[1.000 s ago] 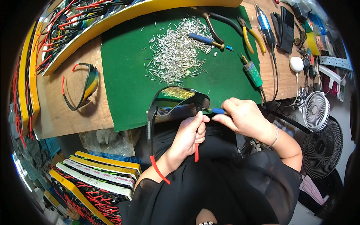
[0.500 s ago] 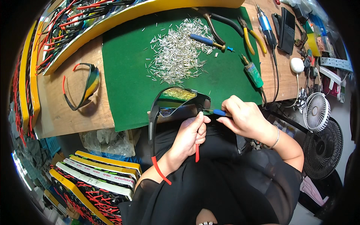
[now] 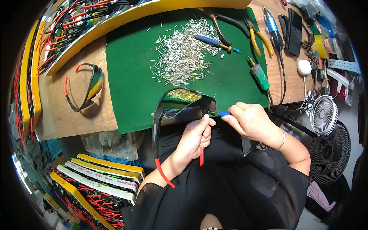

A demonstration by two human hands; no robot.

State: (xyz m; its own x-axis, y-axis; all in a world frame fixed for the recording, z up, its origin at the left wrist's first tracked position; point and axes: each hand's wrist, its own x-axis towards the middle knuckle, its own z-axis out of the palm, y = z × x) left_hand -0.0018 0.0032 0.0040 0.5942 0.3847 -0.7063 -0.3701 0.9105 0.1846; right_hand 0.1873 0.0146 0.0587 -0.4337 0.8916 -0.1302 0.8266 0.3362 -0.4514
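Black specs (image 3: 184, 114) in L grip (image 3: 195, 138), mostly fwd-left.

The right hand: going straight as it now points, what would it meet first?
Likely the black, red-tipped wraparound sunglasses, through the slim blue-handled tool it holds; depth beside the left hand is unclear.

There are 2 grips (image 3: 197, 136) (image 3: 251, 120), 2 pliers (image 3: 235, 22) (image 3: 253, 41), 2 fans (image 3: 323, 115) (image 3: 327, 152).

Head-worn fisheye, near, looking down onto workbench (image 3: 82, 122).
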